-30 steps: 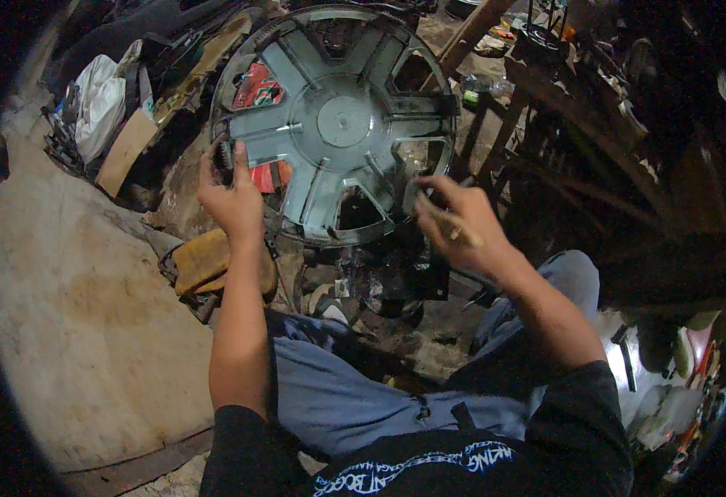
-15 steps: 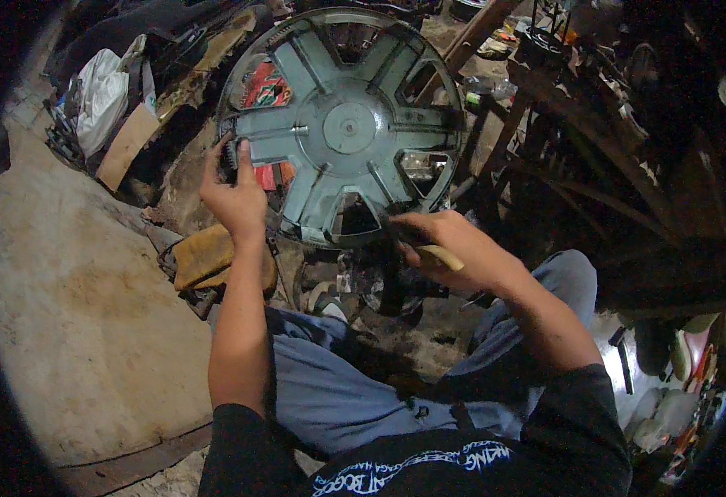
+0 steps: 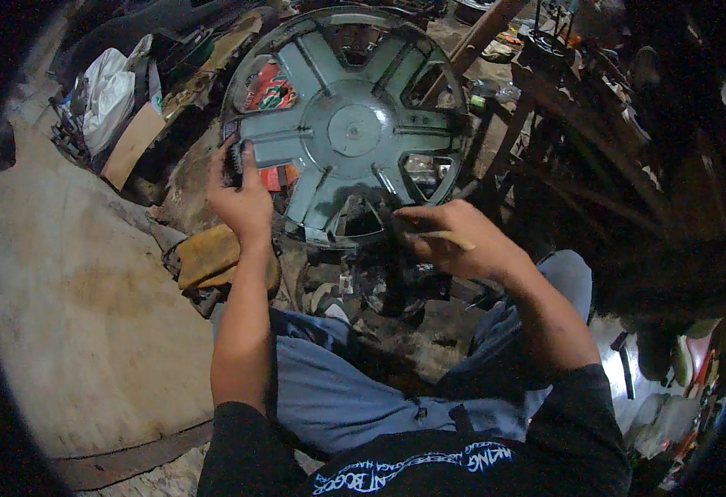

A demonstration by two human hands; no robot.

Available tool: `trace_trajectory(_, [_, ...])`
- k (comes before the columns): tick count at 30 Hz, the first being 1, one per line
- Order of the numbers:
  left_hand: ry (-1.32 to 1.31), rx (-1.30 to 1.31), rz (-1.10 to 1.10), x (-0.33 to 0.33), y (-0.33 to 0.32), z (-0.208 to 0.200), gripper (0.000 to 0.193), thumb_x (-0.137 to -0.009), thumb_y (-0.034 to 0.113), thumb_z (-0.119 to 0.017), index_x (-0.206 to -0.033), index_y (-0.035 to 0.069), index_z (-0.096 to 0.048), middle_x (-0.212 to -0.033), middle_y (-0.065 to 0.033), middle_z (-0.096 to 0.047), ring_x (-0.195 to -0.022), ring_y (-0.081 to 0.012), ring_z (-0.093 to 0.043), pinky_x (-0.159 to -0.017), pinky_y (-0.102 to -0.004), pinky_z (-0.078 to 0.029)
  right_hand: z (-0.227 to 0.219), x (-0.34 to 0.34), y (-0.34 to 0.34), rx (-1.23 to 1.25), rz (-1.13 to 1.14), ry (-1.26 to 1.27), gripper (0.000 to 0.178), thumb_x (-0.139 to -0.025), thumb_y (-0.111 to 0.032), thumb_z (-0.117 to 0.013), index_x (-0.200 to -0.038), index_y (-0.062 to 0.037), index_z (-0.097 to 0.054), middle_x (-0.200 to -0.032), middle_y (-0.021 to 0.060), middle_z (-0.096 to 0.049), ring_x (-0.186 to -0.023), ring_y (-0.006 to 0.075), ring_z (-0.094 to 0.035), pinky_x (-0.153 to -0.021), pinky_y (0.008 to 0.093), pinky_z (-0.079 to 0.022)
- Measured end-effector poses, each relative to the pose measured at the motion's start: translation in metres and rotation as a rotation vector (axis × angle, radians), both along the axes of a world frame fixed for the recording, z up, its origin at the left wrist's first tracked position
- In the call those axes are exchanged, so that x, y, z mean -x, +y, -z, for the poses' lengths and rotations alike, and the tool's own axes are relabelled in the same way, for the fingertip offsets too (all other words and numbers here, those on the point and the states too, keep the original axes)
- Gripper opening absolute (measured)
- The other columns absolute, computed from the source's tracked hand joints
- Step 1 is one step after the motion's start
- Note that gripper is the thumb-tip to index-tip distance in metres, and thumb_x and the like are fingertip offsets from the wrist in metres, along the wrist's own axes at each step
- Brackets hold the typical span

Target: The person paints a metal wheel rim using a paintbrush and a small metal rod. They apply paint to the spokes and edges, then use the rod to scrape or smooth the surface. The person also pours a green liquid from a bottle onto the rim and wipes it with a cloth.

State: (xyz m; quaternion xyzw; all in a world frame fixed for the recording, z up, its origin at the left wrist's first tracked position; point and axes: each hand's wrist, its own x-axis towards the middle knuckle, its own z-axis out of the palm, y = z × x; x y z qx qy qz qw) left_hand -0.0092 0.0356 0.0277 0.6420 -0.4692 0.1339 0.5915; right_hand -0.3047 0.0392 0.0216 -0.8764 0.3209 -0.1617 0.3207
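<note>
A grey-green wheel cover (image 3: 353, 131) with broad spokes is tilted up in front of me. My left hand (image 3: 245, 192) grips its left rim, thumb on the front face and fingers at the edge. Near the lower right rim, my right hand (image 3: 456, 238) is closed around a brush with a pale handle (image 3: 448, 238). The brush's dark head is blurred against the rim and hard to make out. Dark, shiny smears mark the lower spokes beside it.
A yellow-brown folded cloth or pad (image 3: 207, 258) lies left of my left forearm. Beyond it are a pale board (image 3: 90, 306) and a white plastic bag (image 3: 108, 98). Dark wooden framing (image 3: 595, 195) stands at right. A dark round object (image 3: 384, 290) sits below the cover.
My right hand has shifted slightly right, and the brush handle has turned a little. The wheel cover appears slightly further right, still in my left hand. Dark smearing on the lower spokes looks more spread.
</note>
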Motion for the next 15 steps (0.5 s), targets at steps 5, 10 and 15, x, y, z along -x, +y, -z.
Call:
trace_trajectory(5, [0.045, 0.006, 0.026, 0.0, 0.006, 0.004, 0.025, -0.085, 0.013, -0.067, -0.105, -0.002, -0.064, -0.098, -0.011, -0.066, -0.089, -0.0179, -0.061, -0.081, -0.031, -0.047, 0.003, -0.022, 0.002, 0.043, 0.19, -0.437, 0.045, -0.078, -0.017, -0.067, -0.12, -0.0073, -0.055, -0.087, 0.0203, -0.066, -0.077, 0.0394, -0.064, -0.069, 0.0431, -0.051])
trace_trajectory(10, [0.064, 0.005, -0.007, 0.003, 0.011, 0.004, 0.025, -0.086, 0.014, -0.066, -0.105, -0.002, -0.063, -0.096, -0.0098, -0.066, -0.085, -0.0173, -0.061, -0.079, -0.0312, -0.048, 0.02, -0.077, 0.021, 0.263, 0.166, -0.301, 0.043, -0.08, -0.012, -0.066, -0.12, -0.0035, -0.051, -0.088, 0.0219, -0.064, -0.081, 0.0393, -0.064, -0.068, 0.0391, -0.05])
trace_trajectory(15, [0.109, 0.026, 0.043, 0.005, 0.004, 0.0, 0.023, -0.087, 0.012, -0.065, -0.106, -0.001, -0.063, -0.095, -0.0093, -0.066, -0.084, -0.0161, -0.061, -0.076, -0.0301, -0.048, 0.013, -0.086, 0.007, 0.218, 0.12, -0.409, 0.041, -0.079, -0.008, -0.065, -0.118, -0.0031, -0.053, -0.085, 0.0192, -0.065, -0.078, 0.0362, -0.065, -0.068, 0.0388, -0.051])
